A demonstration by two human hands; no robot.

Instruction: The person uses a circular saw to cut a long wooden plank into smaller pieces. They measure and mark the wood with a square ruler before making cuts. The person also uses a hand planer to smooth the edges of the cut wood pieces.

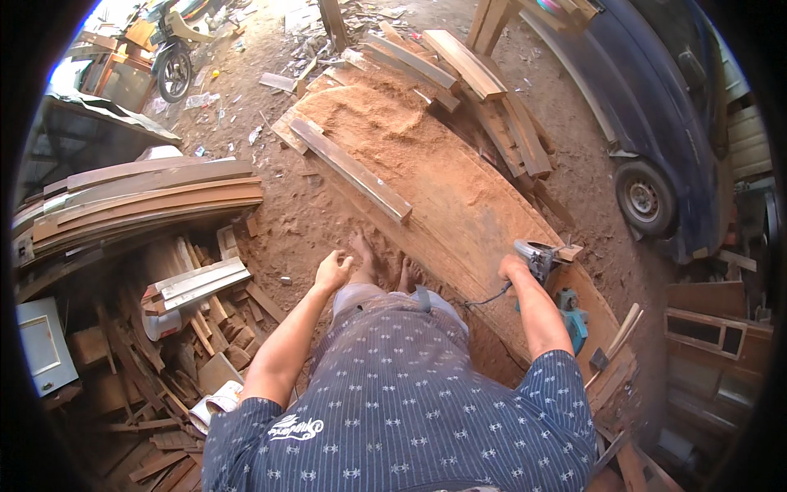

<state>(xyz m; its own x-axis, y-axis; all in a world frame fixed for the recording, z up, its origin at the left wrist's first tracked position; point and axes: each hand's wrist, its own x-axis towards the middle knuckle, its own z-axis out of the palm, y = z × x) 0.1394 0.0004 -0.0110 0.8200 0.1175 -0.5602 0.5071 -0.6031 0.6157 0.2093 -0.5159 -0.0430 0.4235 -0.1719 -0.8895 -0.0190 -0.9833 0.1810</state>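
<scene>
My right hand (513,267) is wrapped round the handle of a circular saw (539,259) with a grey metal body. The saw rests near the right end of a wide wooden board (459,238), beside a small wood offcut (568,252). A dark cord (490,298) runs from it toward my legs. My left hand (334,269) hangs in the air by my knee, fingers loosely bent and apart, with nothing visible in them. A teal power tool (574,321), partly hidden by my right arm, stands on the board. Further along lies a hammer (601,359).
Sawdust (369,115) covers the board's far part, where a loose timber (352,168) lies along its edge. Stacked beams (467,66) stand behind. Planks (147,193) and scrap wood (164,353) are piled left. A dark blue vehicle (656,107) is at right, a motorbike (174,57) far left.
</scene>
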